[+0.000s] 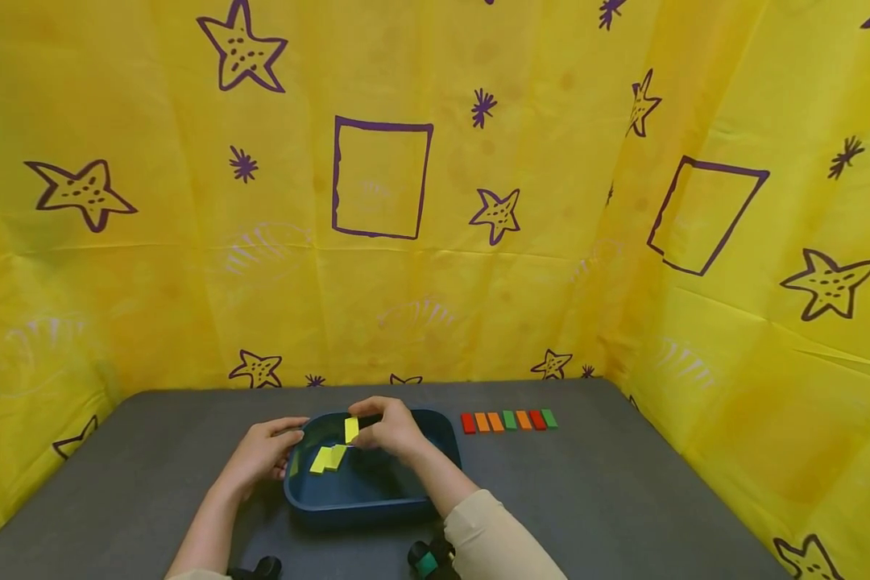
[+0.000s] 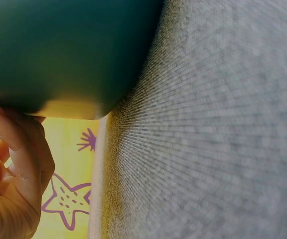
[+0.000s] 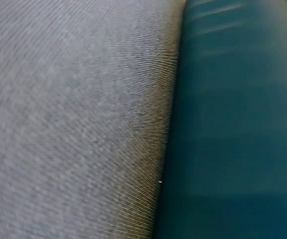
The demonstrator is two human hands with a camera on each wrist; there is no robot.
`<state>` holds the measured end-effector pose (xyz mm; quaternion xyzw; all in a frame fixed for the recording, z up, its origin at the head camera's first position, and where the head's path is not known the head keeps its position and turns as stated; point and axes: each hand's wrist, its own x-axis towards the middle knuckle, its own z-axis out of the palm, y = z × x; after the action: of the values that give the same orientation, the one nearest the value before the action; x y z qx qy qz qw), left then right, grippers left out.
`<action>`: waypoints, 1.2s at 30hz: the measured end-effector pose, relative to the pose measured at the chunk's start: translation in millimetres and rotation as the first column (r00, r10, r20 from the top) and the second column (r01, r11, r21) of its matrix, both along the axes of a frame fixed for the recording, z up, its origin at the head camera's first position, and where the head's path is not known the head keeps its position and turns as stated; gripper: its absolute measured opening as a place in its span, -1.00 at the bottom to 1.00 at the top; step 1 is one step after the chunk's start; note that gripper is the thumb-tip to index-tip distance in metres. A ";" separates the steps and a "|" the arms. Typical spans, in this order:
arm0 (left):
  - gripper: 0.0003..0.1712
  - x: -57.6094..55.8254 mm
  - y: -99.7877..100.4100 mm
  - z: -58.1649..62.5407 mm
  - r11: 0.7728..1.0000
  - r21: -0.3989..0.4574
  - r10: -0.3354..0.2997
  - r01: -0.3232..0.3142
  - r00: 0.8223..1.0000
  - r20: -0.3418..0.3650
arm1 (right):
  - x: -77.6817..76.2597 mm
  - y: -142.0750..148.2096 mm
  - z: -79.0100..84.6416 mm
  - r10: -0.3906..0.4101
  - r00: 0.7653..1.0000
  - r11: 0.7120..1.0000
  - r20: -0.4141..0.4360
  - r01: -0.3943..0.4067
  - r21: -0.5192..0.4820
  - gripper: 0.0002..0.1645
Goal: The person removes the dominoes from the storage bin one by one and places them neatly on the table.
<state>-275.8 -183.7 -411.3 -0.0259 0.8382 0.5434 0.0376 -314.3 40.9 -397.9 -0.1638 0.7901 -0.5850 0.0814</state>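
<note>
A dark teal plastic tub (image 1: 362,509) stands on the grey table in the head view. My left hand (image 1: 261,455) holds its left side, fingers at the rim and against the outer wall. Bent fingers of that hand (image 2: 19,164) show beside the tub (image 2: 69,55) in the left wrist view. Over the tub, my right hand (image 1: 391,427) pinches a small yellow rectangular block (image 1: 351,429) between thumb and fingertips. A few more yellow blocks (image 1: 328,458) lie in the tub's left part. The right wrist view shows only the tub's wall (image 3: 233,124) and tabletop.
Right of the tub, a row of red, orange and green blocks (image 1: 507,420) lies on the grey table (image 1: 609,499). Black devices (image 1: 435,559) sit at the near edge. A yellow patterned curtain (image 1: 406,282) stands behind and at the sides.
</note>
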 end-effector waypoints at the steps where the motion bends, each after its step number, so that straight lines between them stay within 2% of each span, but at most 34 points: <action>1: -0.47 0.1 0.1 0.1 1.000 -0.001 0.000 0.000 1.000 0.000 | 0.0 0.9 1.2 -0.001 1.000 1.000 0.001 0.001 -0.007 -0.48; 9: -0.48 0.8 0.5 1.4 1.000 0.005 -0.003 0.003 1.000 0.004 | -1.2 14.6 9.7 0.016 1.000 0.999 -0.002 -0.017 -0.046 -0.48; 18: -0.47 0.0 -0.9 1.9 1.000 0.014 -0.016 0.016 1.000 0.005 | -4.7 39.1 21.9 0.026 0.999 0.998 -0.044 -0.029 -0.054 -0.44; 27: -0.46 -1.1 -2.9 0.5 1.000 -0.007 -0.021 0.021 1.000 0.003 | -10.1 74.9 27.3 -0.043 0.999 0.996 -0.025 0.041 -0.074 -0.41; 36: -0.46 -2.1 -2.0 -0.3 1.000 -0.007 -0.025 0.025 1.000 0.004 | -16.0 112.6 28.4 -0.167 0.986 0.977 0.026 0.169 -0.128 -0.36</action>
<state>-277.9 -185.8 -411.6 -0.0167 0.8403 0.5399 0.0460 -330.3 153.5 -369.5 -0.0971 0.7608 -0.6411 0.0266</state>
